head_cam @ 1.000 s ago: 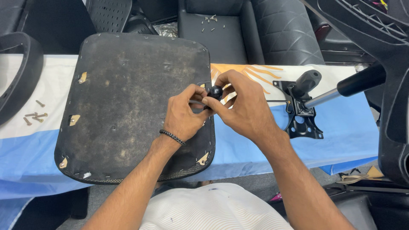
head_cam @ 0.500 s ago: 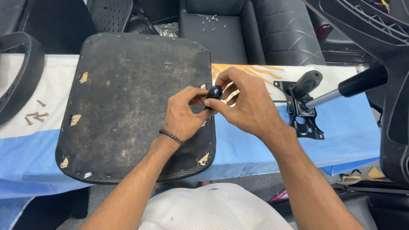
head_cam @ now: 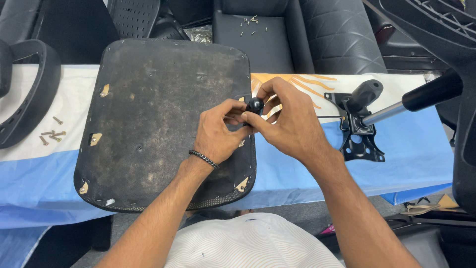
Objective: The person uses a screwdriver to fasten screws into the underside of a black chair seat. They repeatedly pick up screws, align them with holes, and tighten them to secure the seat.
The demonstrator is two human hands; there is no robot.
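A dark, worn chair seat base [head_cam: 158, 119] lies upside down on the table, with small metal clips at its edges. Over its right edge my left hand [head_cam: 218, 131] and my right hand [head_cam: 290, 121] meet, both pinching a small black round knob [head_cam: 255, 104] between their fingertips. A dark bracelet circles my left wrist. What lies under the knob is hidden by my fingers.
A black metal chair mechanism plate [head_cam: 359, 136] with a lever and a chrome rod sits at the right. Several loose screws [head_cam: 52, 133] lie at the left beside a black armrest [head_cam: 27, 99]. More screws rest on a black seat [head_cam: 250, 25] behind the table.
Both hands stay at the seat's right edge on the knob; the fingers have shifted only slightly.
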